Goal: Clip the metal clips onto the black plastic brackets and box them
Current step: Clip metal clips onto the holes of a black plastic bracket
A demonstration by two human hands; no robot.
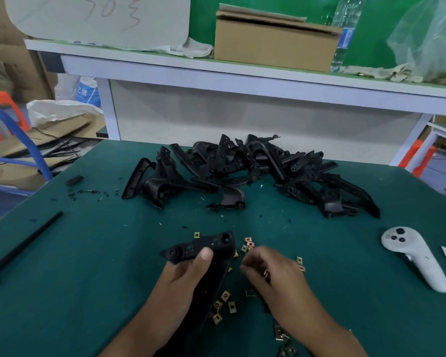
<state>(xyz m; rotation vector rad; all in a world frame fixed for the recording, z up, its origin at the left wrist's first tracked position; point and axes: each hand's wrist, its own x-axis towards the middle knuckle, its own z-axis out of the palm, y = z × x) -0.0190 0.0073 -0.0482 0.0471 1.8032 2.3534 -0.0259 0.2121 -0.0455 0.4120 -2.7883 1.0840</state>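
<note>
My left hand (pixel 184 276) grips a black plastic bracket (pixel 204 247) near the table's front, thumb pressed on its upper face. Just right of it, my right hand (pixel 271 274) hovers low over the scattered brass-coloured metal clips (pixel 249 246), fingers curled together; whether a clip is pinched in them is hidden. More metal clips (pixel 225 302) lie between my wrists and under my right forearm. A big heap of black brackets (pixel 242 171) fills the middle of the green table (pixel 88 253). A cardboard box (pixel 276 45) stands on the shelf behind.
A white handheld controller (pixel 415 253) lies at the right. A long black rod (pixel 23 248) rests along the left edge. Black plastic shavings (pixel 88 193) litter the mat. On the shelf are a water bottle (pixel 345 29) and a clear plastic bag (pixel 430 39).
</note>
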